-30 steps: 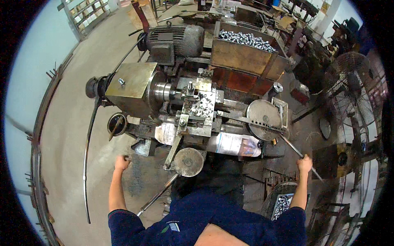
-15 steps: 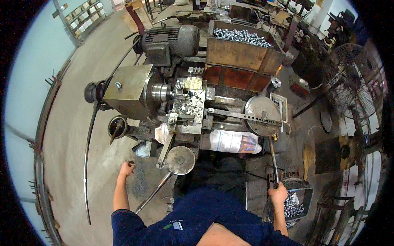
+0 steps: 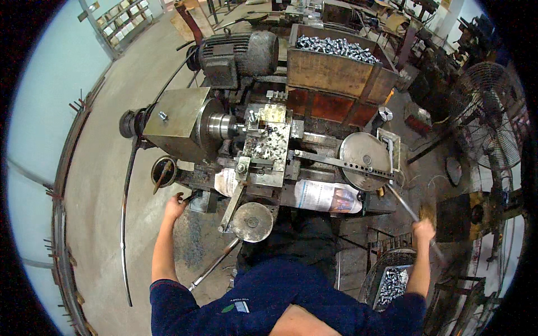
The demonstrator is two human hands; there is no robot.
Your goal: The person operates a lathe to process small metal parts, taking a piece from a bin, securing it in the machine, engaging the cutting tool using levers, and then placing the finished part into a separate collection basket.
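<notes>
My right hand (image 3: 424,229) is wrapped round a long metal lever bar (image 3: 404,204). That bar runs from a large round disc (image 3: 363,159) at the right end of a lathe-like machine. On the left, my left hand (image 3: 176,206) has its fingers curled near a small grey box (image 3: 200,201) and a dark handle; whatever it may hold is too small to make out. In the machine's middle stands a tool carriage (image 3: 269,140) strewn with dark bits, facing a shiny chuck (image 3: 220,126). A second disc (image 3: 252,222) with its own lever (image 3: 216,263) sits close to my body.
A metal bin (image 3: 330,67) full of small shiny parts stands behind the machine, beside a motor (image 3: 238,59). Another tray of parts (image 3: 395,285) lies below my right arm. A round pot (image 3: 163,171) is at left, a fan (image 3: 486,117) at right. Printed paper (image 3: 328,196) covers the bed's front.
My right hand has swung the lever outward to the right and slightly up. The left hand has moved forward, closer to the small grey box. The whole view has shifted a little.
</notes>
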